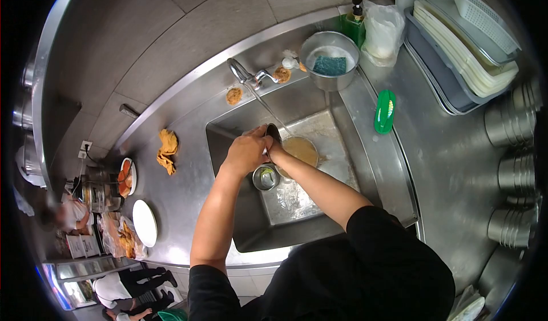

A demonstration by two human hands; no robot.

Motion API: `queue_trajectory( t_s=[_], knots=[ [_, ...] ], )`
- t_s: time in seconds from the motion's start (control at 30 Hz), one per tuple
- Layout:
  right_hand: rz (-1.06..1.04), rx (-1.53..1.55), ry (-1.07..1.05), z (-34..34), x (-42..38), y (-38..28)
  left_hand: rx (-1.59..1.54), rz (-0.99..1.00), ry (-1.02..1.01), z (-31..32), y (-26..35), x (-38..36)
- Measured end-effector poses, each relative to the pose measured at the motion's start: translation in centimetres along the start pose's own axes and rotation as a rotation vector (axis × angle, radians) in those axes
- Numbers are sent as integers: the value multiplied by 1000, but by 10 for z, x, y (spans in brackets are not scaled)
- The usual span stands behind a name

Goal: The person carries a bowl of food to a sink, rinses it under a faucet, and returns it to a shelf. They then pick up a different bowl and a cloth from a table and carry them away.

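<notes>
Both hands are together over the sink (365, 175), closed around a small metal cup (273, 131) tilted on its side. My left hand (245, 151) grips it from the left. My right hand (276, 148) is against it from the right, its fingers largely hidden. Water runs from the faucet (242, 73) just beyond the cup. Below the hands, a round container (302, 151) of cloudy brownish water sits in the sink, partly covered by my right forearm. Beside it stands another metal cup (266, 177) with something yellow-green inside.
Behind the sink's right corner stands a metal pot (330, 82) with a blue-green scouring pad (330, 65). A green brush-like object (385, 111) lies on the right counter, near stacked trays (456, 58). A yellow cloth (167, 151) and white plate (145, 223) lie left. People (117, 289) are in the background.
</notes>
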State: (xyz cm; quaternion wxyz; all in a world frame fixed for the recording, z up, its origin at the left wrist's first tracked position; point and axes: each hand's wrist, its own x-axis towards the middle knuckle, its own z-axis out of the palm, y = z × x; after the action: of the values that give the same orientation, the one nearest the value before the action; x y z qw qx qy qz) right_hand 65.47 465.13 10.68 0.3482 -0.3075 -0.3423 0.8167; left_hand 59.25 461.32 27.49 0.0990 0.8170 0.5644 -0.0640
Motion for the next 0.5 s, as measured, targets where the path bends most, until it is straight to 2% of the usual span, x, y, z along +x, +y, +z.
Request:
queue_trajectory(
  t_s=[0.23,0.33,0.4,0.5],
  knots=[
    [15,217,74,21,-12,-3,85,-12,-138,-14,15,11],
    [50,296,71,29,-11,13,233,-47,-234,-4,22,17],
    [77,345,66,34,-13,27,367,-128,-392,8,22,22],
    [113,382,54,36,-13,46,415,-144,-511,3,32,23]
  ],
)
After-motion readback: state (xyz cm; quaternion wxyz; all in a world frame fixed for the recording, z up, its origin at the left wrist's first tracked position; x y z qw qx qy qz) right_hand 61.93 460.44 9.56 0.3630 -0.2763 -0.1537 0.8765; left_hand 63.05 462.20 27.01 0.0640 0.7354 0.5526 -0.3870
